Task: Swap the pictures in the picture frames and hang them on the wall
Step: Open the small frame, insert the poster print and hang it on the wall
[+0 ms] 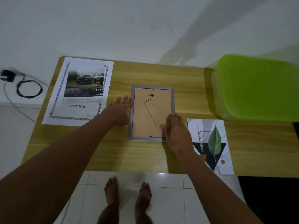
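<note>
Picture frame (151, 113) lying face down mid-table (145, 75), between car print (80, 91) and leaf print (212, 143). Left hand (119, 110) pressing its left edge, fingers straight. Right hand (175, 131) pinching the near right corner. Frame probably light and stiff with fragile glass, so gripping both side rails looks safest.

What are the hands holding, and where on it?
The right hand grips the face-down picture frame by its right edge, near the lower corner. The left hand only touches its left edge with straight fingers.
</note>
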The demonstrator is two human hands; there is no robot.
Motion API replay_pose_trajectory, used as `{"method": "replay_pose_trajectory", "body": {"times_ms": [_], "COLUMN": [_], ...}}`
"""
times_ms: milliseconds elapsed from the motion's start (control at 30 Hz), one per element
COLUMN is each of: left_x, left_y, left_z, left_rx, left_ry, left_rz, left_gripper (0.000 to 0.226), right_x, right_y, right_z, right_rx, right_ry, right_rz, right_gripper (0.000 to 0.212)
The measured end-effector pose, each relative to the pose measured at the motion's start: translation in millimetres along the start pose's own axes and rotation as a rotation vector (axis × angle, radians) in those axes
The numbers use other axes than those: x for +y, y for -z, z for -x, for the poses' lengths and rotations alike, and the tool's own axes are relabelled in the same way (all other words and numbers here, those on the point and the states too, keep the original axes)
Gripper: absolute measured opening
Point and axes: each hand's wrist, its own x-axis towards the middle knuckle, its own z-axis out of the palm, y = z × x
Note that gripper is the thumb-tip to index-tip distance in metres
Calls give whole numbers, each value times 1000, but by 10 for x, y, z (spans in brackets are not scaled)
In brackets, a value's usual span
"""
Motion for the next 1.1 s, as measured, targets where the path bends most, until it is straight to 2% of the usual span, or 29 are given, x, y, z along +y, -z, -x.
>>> {"method": "replay_pose_trajectory", "body": {"times_ms": [233, 400, 600, 667, 767, 833, 967, 1100], "left_x": [19, 28, 56, 80, 110, 134, 193, 205], "left_y": [19, 22, 16, -8, -71, -114, -182, -170], "left_z": [16, 32, 91, 137, 194, 211, 161, 130], "left_rx": [3, 7, 91, 202, 369, 378, 344, 335], "left_ry": [-12, -13, -14, -18, -1, 27, 41, 62], "left_rz": [-2, 6, 70, 98, 97, 113, 262, 424], "left_gripper": [81, 81, 80, 74, 55, 48, 39, 29], "right_x": [-3, -37, -14, 13, 19, 21, 56, 61], "right_y": [43, 66, 145, 174, 204, 194, 146, 210], "right_z": [-6, 15, -28, -94, -226, -310, -400, -392], "right_rx": [-24, -51, 2, 21, 16, -16, -29, -25], "right_ry": [85, 82, 9, -41, -108, -139, -183, -204], "right_rz": [82, 97, -26, -77, -114, -128, -196, -337], "right_gripper": [53, 57, 45, 47, 36, 27, 23, 28]}}
